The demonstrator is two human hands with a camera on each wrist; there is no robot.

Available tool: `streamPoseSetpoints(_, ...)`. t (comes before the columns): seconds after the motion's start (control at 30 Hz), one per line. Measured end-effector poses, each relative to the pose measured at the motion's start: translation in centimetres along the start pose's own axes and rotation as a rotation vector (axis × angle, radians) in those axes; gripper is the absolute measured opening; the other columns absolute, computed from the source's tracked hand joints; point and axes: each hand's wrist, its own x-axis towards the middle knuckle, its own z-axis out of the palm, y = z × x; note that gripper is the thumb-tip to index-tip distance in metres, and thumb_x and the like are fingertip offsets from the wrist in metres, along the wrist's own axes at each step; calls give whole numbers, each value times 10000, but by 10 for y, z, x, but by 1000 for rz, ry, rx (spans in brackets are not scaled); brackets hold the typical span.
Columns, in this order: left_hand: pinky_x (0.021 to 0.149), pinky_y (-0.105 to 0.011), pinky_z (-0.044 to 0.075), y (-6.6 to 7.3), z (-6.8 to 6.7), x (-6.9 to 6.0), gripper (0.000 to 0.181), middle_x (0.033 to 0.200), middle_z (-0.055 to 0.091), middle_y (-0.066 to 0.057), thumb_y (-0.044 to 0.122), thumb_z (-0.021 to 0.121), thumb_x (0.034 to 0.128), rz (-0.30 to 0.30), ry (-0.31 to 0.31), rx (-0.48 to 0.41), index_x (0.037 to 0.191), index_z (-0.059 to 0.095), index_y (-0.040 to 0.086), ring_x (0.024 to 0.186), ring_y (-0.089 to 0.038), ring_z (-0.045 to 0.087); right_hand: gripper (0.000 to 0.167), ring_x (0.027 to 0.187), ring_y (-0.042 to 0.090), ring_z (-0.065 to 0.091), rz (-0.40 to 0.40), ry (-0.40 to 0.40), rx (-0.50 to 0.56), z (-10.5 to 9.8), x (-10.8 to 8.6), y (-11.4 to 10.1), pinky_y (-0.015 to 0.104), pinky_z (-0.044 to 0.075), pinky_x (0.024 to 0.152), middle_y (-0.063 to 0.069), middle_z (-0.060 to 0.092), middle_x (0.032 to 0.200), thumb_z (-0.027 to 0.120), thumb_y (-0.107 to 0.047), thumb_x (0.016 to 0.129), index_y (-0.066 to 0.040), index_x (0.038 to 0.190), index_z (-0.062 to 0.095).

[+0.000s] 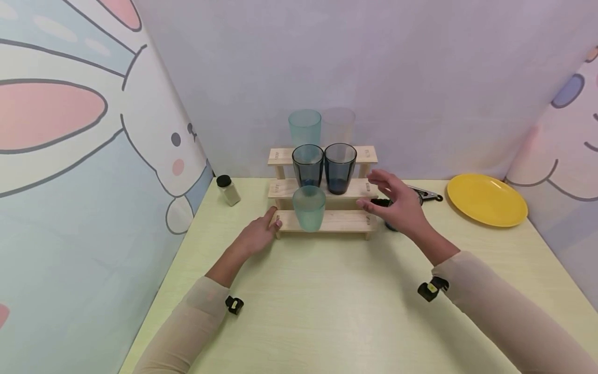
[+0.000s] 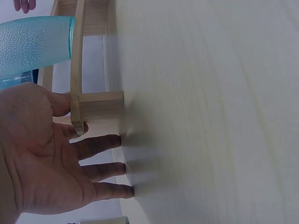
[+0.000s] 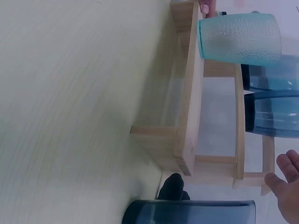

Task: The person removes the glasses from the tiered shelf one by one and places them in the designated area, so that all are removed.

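Note:
A three-step wooden rack (image 1: pixel 345 222) stands by the back wall. Its lowest step bears a textured teal cup (image 1: pixel 310 209). Two dark blue glasses, a left one (image 1: pixel 308 166) and a right one (image 1: pixel 340 169), stand on the middle step. On top are a pale teal cup (image 1: pixel 305 127) and a clear cup (image 1: pixel 339 124). My left hand (image 2: pixel 51 154) pinches the lowest step's left end between thumb and index finger, its other fingertips at the tabletop. Near the rack's right end my right hand (image 1: pixel 399 208) hovers, fingers apart and loosely bent, holding nothing.
Another dark blue glass (image 3: pixel 187 212) stands right of the rack, partly hidden by my right hand in the head view. Behind it lie tongs (image 1: pixel 430 194). A yellow plate (image 1: pixel 487 200) is at the far right; a black-capped jar (image 1: pixel 229 192) stands left.

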Motion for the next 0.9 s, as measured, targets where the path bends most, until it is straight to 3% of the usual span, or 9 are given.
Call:
streamPoseSetpoints(0.13, 1175, -673, 466, 13, -6, -9, 795, 1591, 605, -262, 692, 296, 1151, 16, 0, 23, 1766, 239, 191, 1508, -490, 549, 791, 1477, 356, 592, -4, -25, 26, 10, 3, 0, 503, 447, 1260, 159, 626, 1561, 905, -215, 959, -88, 1630, 508)
streamPoseSetpoints(0.17, 1148, -682, 481, 7, -3, -4, 804, 1577, 614, -270, 708, 287, 1145, 12, 8, 29, 1764, 243, 197, 1486, -504, 564, 789, 1471, 349, 597, -3, -33, 25, 12, 3, 0, 494, 456, 1255, 146, 634, 1551, 904, -224, 960, -86, 1628, 508)
streamPoseSetpoints(0.3, 1177, -693, 453, 34, -18, -22, 766, 1586, 585, -308, 656, 291, 1166, -4, -21, 0, 1758, 254, 172, 1505, -529, 531, 800, 1457, 337, 615, -3, -57, 39, 21, 5, -1, 490, 465, 1252, 133, 661, 1516, 908, -238, 957, -70, 1630, 508)
streamPoseSetpoints(0.43, 1243, -689, 394, 53, -27, -34, 694, 1624, 551, -304, 546, 319, 1200, -29, -33, -16, 1767, 230, 156, 1562, -512, 475, 782, 1458, 360, 622, 25, -84, 60, 31, 6, -1, 561, 461, 1246, 145, 676, 1502, 916, -288, 951, -103, 1613, 542)
streamPoseSetpoints(0.53, 1257, -674, 389, 55, -27, -36, 674, 1628, 551, -298, 505, 322, 1209, -33, -30, -6, 1770, 214, 146, 1571, -497, 471, 755, 1444, 366, 638, 39, -111, 60, 39, 6, -2, 605, 473, 1224, 136, 689, 1493, 919, -321, 946, -123, 1588, 574)
streamPoseSetpoints(0.73, 1211, -688, 427, 49, -27, -36, 714, 1580, 588, -315, 586, 322, 1187, -8, -28, -22, 1757, 248, 162, 1526, -521, 514, 772, 1421, 382, 663, 14, -156, 61, 57, 7, -4, 622, 505, 1186, 137, 694, 1505, 931, -299, 932, -100, 1588, 575)
streamPoseSetpoints(0.9, 1197, -686, 441, 48, -26, -34, 686, 1558, 608, -313, 563, 318, 1194, -4, -25, -15, 1751, 256, 167, 1508, -520, 533, 818, 1407, 373, 673, -24, -167, 68, 71, 11, -9, 572, 529, 1180, 149, 698, 1487, 951, -271, 904, -57, 1591, 561)
